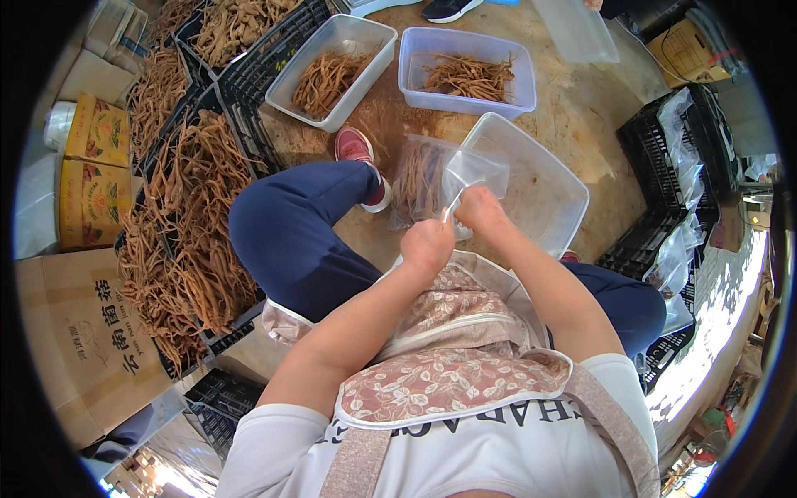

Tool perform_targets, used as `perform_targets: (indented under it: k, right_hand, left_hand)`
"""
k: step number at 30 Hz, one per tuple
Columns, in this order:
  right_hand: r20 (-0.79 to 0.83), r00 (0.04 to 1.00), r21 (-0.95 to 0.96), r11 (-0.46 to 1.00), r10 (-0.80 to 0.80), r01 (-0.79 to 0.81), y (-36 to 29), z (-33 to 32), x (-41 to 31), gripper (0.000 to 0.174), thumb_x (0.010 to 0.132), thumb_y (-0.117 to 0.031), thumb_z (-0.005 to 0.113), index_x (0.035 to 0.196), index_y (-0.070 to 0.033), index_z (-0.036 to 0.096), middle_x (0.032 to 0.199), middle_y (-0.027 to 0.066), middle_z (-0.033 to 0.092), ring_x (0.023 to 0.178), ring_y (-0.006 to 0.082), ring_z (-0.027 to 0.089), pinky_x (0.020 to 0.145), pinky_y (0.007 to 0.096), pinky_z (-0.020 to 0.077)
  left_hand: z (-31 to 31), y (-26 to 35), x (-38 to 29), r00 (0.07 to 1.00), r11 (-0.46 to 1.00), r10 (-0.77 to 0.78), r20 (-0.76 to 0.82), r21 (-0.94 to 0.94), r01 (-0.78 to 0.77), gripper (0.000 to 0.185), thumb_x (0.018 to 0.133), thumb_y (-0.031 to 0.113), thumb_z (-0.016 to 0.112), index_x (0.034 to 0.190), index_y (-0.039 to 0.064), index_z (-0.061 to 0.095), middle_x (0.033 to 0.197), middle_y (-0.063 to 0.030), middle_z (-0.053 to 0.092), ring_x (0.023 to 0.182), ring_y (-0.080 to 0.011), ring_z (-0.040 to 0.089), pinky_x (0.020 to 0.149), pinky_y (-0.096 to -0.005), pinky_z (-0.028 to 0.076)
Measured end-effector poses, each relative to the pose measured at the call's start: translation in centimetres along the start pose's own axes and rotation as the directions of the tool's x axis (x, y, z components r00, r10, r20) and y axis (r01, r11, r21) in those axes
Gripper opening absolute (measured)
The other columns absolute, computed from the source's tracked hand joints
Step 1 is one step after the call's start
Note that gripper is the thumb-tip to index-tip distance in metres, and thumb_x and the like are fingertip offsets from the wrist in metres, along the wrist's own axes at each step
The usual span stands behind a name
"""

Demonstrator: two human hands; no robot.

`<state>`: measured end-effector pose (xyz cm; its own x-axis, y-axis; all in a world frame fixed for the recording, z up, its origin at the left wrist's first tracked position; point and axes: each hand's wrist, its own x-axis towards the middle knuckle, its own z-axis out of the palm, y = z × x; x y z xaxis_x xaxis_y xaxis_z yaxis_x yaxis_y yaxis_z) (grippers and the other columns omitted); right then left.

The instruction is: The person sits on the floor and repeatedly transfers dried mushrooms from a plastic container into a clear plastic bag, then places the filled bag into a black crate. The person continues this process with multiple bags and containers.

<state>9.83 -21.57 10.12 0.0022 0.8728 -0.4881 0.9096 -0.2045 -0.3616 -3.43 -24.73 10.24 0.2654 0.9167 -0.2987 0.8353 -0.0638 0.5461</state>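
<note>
My left hand (pixel 428 244) is closed on the gathered end of a clear plastic bag (pixel 476 169). Close beside it, my right hand (pixel 481 209) grips the same end, and a thin white strip of plastic or cord (pixel 457 200) stretches between my fists. Long dried brown roots (pixel 418 171) lie inside the bag, at its left side. The bag rests partly over the left rim of a translucent plastic tub (pixel 542 187), in front of my apron (pixel 454 380). My fingertips are hidden by the backs of my hands.
Two more tubs, one whitish (pixel 367 93) and one bluish (pixel 467 106), hold brown roots. Black crates heaped with roots (pixel 199 236) stand at left, by cardboard boxes (pixel 87 336). Black crates with plastic bags (pixel 672 168) stand at right. Another person's shoe (pixel 451 9) shows at the top.
</note>
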Motion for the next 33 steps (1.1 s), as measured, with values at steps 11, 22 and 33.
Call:
perform_targets:
  k: [11, 22, 33]
  right_hand:
    - [-0.421, 0.906, 0.177, 0.983, 0.033, 0.046, 4.1, -4.7, -4.4, 0.050, 0.072, -0.020, 0.060, 0.116, -0.001, 0.048, 0.115, 0.0244, 0.048, 0.100, 0.0314, 0.054, 0.085, 0.0379, 0.0444]
    - [-0.436, 0.745, -0.033, 0.836, -0.505, 0.548, -1.0, -17.2, -10.0, 0.046, 0.064, -0.017, 0.069, 0.103, -0.004, 0.050, 0.093, 0.0174, 0.058, 0.094, 0.0327, 0.054, 0.085, 0.0433, 0.0410]
    - [-0.763, 0.643, -0.042, 0.998, -0.069, 0.056, 9.9, -24.9, -28.4, 0.040, 0.079, -0.042, 0.056, 0.085, -0.004, 0.067, 0.070, 0.0186, 0.061, 0.060, 0.0299, 0.057, 0.060, 0.0368, 0.0465]
  left_hand:
    - [-3.2, -0.3, 1.5, 0.961, 0.999, -0.050, 0.271, 0.000, 0.052, 0.035, 0.083, 0.022, 0.043, 0.070, -0.001, 0.065, 0.077, -0.0225, 0.062, 0.078, -0.0356, 0.062, 0.071, -0.0406, 0.050]
    - [-28.0, 17.6, 0.9, 0.696, 0.783, 0.286, 0.658, 0.259, -0.566, 0.047, 0.077, 0.031, 0.048, 0.041, 0.002, 0.052, 0.040, -0.0072, 0.050, 0.039, -0.0168, 0.051, 0.045, -0.0271, 0.043]
    - [-29.3, 28.9, 5.3, 0.561, 0.536, 0.821, 0.109, -0.488, -0.689, 0.048, 0.090, 0.045, 0.041, 0.062, 0.009, 0.053, 0.057, -0.0040, 0.057, 0.041, -0.0056, 0.052, 0.037, -0.0154, 0.039]
